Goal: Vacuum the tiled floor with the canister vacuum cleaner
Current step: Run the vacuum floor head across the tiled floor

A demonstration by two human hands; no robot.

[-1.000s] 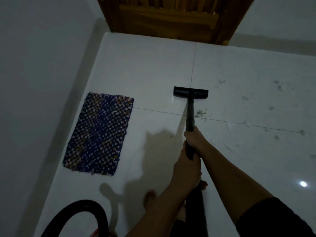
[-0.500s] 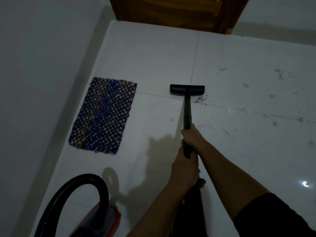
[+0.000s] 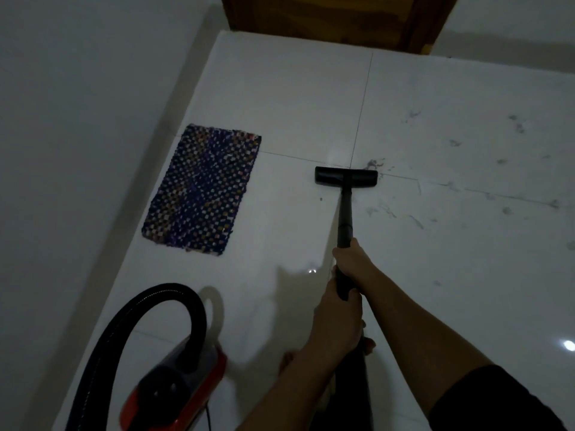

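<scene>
The black vacuum wand (image 3: 345,216) runs from my hands out to its flat floor head (image 3: 346,176), which rests on the white tiled floor (image 3: 295,98) at a grout crossing. My right hand (image 3: 351,259) grips the wand higher up; my left hand (image 3: 337,318) grips it just below. Grey dust and lint (image 3: 375,164) lie just beyond and right of the head. The red and black canister (image 3: 177,390) sits at the lower left, its black hose (image 3: 155,306) arching over it.
A dark blue woven mat (image 3: 202,191) lies left of the head near the left wall (image 3: 77,150). A wooden door (image 3: 326,20) closes the far end. More dust specks (image 3: 504,209) scatter over the right tiles. My bare feet (image 3: 287,362) stand below the hands.
The floor head has drawn back toward me across the grout line, leaving the lint just past it. My view tipped down, and the canister has come fully into sight.
</scene>
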